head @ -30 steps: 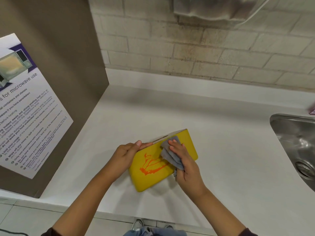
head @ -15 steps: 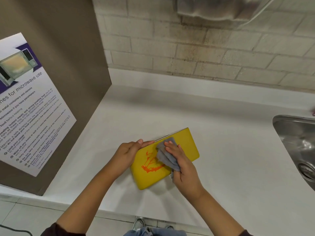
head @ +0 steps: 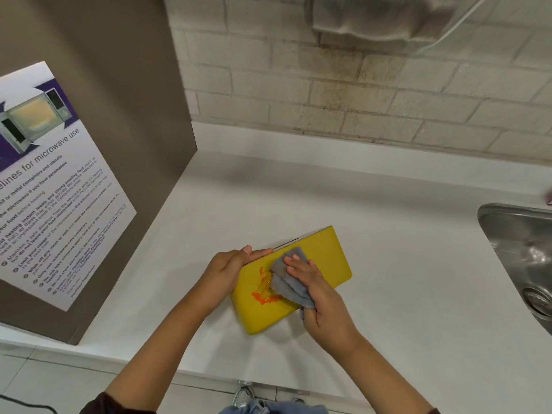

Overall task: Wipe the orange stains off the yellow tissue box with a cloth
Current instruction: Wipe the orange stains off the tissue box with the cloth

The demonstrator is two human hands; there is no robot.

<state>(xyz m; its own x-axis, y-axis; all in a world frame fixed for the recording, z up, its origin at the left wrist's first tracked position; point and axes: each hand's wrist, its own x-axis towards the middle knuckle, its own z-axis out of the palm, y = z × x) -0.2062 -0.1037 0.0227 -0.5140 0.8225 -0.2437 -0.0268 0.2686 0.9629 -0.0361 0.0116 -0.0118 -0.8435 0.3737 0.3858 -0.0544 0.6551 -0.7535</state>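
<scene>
As the grey cloth (head: 288, 280) slides left across the yellow tissue box (head: 324, 258), a person works at the orange stains (head: 264, 289) on a white worktop (head: 403, 294), midway between a brown panel on the left and a steel sink (head: 519, 252) at the right edge. The right hand (head: 316, 297) lies flat on the cloth, fingers (head: 294, 261) extended and pressed close together, pushing the fabric down onto the box's upper face. The left hand (head: 228, 271) clamps the box's left end, its fingers wrapped over the far edge with the thumb laid along it, steadying the box, which appears tilted up towards the person.

Compared with a second ago, the cloth has travelled from the box's far right part towards its middle and now covers the right half of the smear; the orange mark that shows is smaller and blurrier, a sign the wipe is lifting it. A bright streak remains just left of the cloth, so the job looks roughly half done and more passes seem needed.
</scene>
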